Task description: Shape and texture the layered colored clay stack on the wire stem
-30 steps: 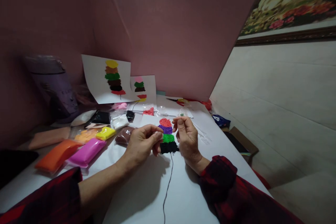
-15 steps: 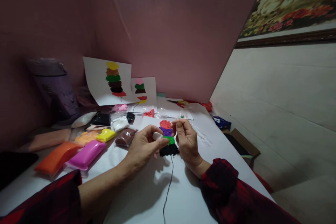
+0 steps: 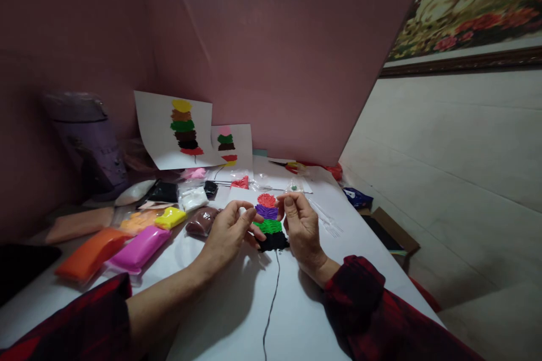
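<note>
A stacked clay picture (image 3: 270,227) lies on white paper in the middle of the table, its bands red, purple, green and black from top to bottom. A thin dark line (image 3: 271,299) runs down from the black band toward me. At the picture's left edge is my left hand (image 3: 231,231), fingers apart and slightly curled, with nothing visible in it. My right hand (image 3: 302,228) hovers along the right edge, thumb and forefinger pinched together. Whatever sits in that pinch, if anything, is too small to make out.
Clay packets lie at left, including orange (image 3: 91,254), magenta (image 3: 139,249), yellow (image 3: 170,218) and brown (image 3: 202,220). A purple tumbler (image 3: 91,146) stands behind them. Two sheets with coloured stacks (image 3: 146,130) lean at the back. Scissors (image 3: 292,167) and a plastic fork (image 3: 330,224) lie to the right.
My left hand has drawn back a little to the left; its thumb has come off the green band, uncovering more of the purple and green. My right hand stays in place.
</note>
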`<act>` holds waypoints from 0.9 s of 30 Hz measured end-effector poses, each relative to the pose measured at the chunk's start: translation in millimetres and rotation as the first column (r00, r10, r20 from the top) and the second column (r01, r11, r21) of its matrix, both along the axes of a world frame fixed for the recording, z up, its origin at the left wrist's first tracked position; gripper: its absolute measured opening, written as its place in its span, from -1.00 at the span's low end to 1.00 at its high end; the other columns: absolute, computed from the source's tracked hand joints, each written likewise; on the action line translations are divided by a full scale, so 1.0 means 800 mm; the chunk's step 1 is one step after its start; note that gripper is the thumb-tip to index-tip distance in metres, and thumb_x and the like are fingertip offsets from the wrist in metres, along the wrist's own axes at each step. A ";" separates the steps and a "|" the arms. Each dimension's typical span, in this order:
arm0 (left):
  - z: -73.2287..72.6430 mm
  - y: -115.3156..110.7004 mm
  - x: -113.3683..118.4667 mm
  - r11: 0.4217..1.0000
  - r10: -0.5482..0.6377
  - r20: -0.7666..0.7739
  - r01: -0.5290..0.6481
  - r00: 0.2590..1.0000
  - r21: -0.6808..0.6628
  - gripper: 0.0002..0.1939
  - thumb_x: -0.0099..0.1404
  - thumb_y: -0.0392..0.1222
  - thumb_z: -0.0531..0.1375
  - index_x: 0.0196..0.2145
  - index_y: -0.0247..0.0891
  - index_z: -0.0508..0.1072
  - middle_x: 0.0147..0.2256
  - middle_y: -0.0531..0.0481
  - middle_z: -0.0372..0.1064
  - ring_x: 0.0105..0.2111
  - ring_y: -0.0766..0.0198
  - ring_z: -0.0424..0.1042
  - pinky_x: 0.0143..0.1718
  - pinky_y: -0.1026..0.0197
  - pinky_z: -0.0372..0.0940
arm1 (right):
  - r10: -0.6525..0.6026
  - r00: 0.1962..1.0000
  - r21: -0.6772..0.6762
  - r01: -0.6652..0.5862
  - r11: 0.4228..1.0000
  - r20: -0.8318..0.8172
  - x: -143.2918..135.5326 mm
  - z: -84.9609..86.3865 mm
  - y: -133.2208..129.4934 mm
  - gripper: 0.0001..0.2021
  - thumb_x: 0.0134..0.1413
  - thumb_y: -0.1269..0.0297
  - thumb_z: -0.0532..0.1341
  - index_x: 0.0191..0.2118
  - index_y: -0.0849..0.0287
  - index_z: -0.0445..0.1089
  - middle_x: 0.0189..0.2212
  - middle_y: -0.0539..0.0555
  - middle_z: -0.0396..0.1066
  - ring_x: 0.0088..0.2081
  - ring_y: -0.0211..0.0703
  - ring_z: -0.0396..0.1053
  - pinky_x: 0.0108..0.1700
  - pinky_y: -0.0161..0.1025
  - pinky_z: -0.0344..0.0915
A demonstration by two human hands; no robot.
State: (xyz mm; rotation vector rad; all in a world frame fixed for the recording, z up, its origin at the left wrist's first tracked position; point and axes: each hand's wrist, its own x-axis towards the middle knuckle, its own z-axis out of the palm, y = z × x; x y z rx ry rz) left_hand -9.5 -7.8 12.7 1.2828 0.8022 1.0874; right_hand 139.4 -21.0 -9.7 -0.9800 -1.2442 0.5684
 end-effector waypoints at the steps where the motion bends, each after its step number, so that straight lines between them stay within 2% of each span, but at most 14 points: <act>1: 0.000 0.000 0.000 1.000 -0.010 0.000 0.010 1.000 -0.004 -0.61 0.12 0.05 0.21 -0.29 -0.30 0.23 -0.40 -0.04 0.44 -0.58 0.30 0.46 -0.62 0.26 0.34 | -0.002 1.000 0.001 0.002 1.000 0.001 0.000 0.000 0.000 -0.80 0.27 0.13 0.06 -0.26 0.12 0.32 -0.56 -0.09 0.23 -0.65 -0.40 0.02 -0.64 -0.40 -0.07; 7: 0.002 -0.004 -0.001 0.999 -0.033 -0.032 0.032 0.999 -0.027 -0.73 0.17 -0.03 0.18 -0.40 -0.32 0.31 -0.47 -0.04 0.44 -0.65 0.31 0.44 -0.71 0.31 0.28 | -0.006 1.000 0.005 0.006 1.000 0.001 0.000 0.000 0.000 -0.79 0.27 0.13 0.06 -0.26 0.13 0.33 -0.56 -0.08 0.22 -0.65 -0.39 0.03 -0.64 -0.39 -0.04; 10: 0.007 -0.001 -0.004 0.999 0.043 0.015 -0.043 0.999 -0.001 -0.72 0.16 -0.02 0.19 -0.41 -0.32 0.32 -0.51 -0.04 0.44 -0.68 0.31 0.42 -0.74 0.31 0.26 | -0.006 1.000 0.008 0.006 1.000 0.001 0.000 0.001 0.000 -0.79 0.27 0.14 0.06 -0.26 0.13 0.33 -0.56 -0.08 0.21 -0.65 -0.40 0.02 -0.64 -0.39 -0.06; 14: 0.013 0.007 -0.010 0.981 0.189 0.114 -0.192 0.975 0.016 -0.66 0.15 0.02 0.23 -0.31 -0.34 0.34 -0.45 -0.05 0.47 -0.66 0.31 0.42 -0.72 0.31 0.27 | 0.002 1.000 0.005 -0.002 1.000 0.002 0.000 0.001 0.000 -0.78 0.27 0.13 0.06 -0.27 0.14 0.33 -0.56 -0.08 0.21 -0.65 -0.40 0.01 -0.64 -0.39 -0.08; 17: 0.013 0.011 -0.011 0.973 0.231 0.109 -0.230 0.967 -0.018 -0.62 0.12 0.05 0.26 -0.31 -0.35 0.35 -0.48 0.00 0.44 -0.69 0.38 0.37 -0.74 0.35 0.22 | -0.002 1.000 0.006 0.002 1.000 0.008 0.000 0.001 0.000 -0.78 0.27 0.12 0.06 -0.27 0.14 0.33 -0.56 -0.08 0.21 -0.64 -0.40 0.03 -0.64 -0.38 -0.07; 19: 0.012 0.011 -0.010 0.973 0.231 0.110 -0.229 0.967 -0.032 -0.61 0.08 -0.01 0.30 -0.28 -0.35 0.33 -0.51 0.06 0.41 -0.69 0.41 0.34 -0.74 0.36 0.21 | -0.005 1.000 0.005 0.005 1.000 0.015 0.000 0.001 0.000 -0.78 0.27 0.12 0.06 -0.27 0.14 0.33 -0.56 -0.08 0.21 -0.64 -0.39 0.03 -0.64 -0.38 -0.06; 22: 0.010 0.009 -0.009 0.984 0.180 0.137 -0.179 0.974 -0.022 -0.54 0.03 -0.12 0.32 -0.17 -0.33 0.26 -0.46 0.04 0.45 -0.64 0.35 0.40 -0.69 0.33 0.26 | -0.003 1.000 -0.006 0.003 1.000 0.017 0.000 0.001 -0.001 -0.78 0.27 0.12 0.07 -0.28 0.14 0.33 -0.55 -0.08 0.21 -0.64 -0.40 0.02 -0.64 -0.38 -0.07; 24: 0.010 0.007 -0.009 0.989 0.148 0.115 -0.146 0.982 -0.024 -0.55 0.06 -0.10 0.30 -0.16 -0.33 0.25 -0.43 -0.01 0.48 -0.63 0.32 0.43 -0.69 0.31 0.27 | 0.000 1.000 -0.013 0.000 1.000 0.014 0.000 0.002 -0.001 -0.78 0.26 0.12 0.07 -0.28 0.14 0.33 -0.55 -0.08 0.20 -0.64 -0.39 0.03 -0.64 -0.38 -0.07; 27: 0.013 0.006 -0.010 0.991 0.133 0.015 -0.133 0.991 -0.034 -0.61 0.10 0.02 0.27 -0.26 -0.33 0.32 -0.44 -0.05 0.50 -0.66 0.33 0.41 -0.71 0.33 0.23 | 0.004 1.000 -0.013 -0.004 1.000 -0.007 -0.001 0.001 -0.002 -0.79 0.25 0.13 0.08 -0.28 0.14 0.34 -0.56 -0.08 0.21 -0.63 -0.38 0.06 -0.64 -0.39 -0.07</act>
